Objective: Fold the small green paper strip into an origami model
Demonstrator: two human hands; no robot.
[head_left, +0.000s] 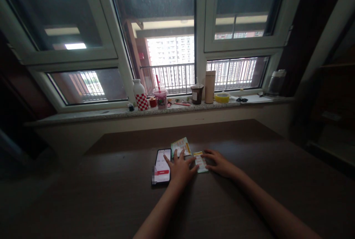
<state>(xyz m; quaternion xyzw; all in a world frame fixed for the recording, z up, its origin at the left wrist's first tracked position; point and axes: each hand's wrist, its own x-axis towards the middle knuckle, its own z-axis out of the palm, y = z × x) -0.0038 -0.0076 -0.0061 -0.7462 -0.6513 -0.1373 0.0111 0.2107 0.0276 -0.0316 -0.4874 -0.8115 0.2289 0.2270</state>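
Note:
A phone (163, 167) with a lit white screen and a red bar lies on the brown table. My left hand (181, 167) is spread just right of it, its fingertips over the near edge of a green-and-white printed packet (181, 146). A second, smaller printed packet (200, 162) lies flat between my hands. My right hand (219, 163) has its fingers apart, with the tips at the right edge of this smaller packet. Neither hand grips anything.
Along the windowsill (116, 114) stand a checkered bottle (141, 95), a pink cup with a straw (160, 98), a dark cup (196, 95), a tan flask (210, 87), yellow tape (222, 98) and black scissors (242, 99). The table (124, 209) extends around both arms.

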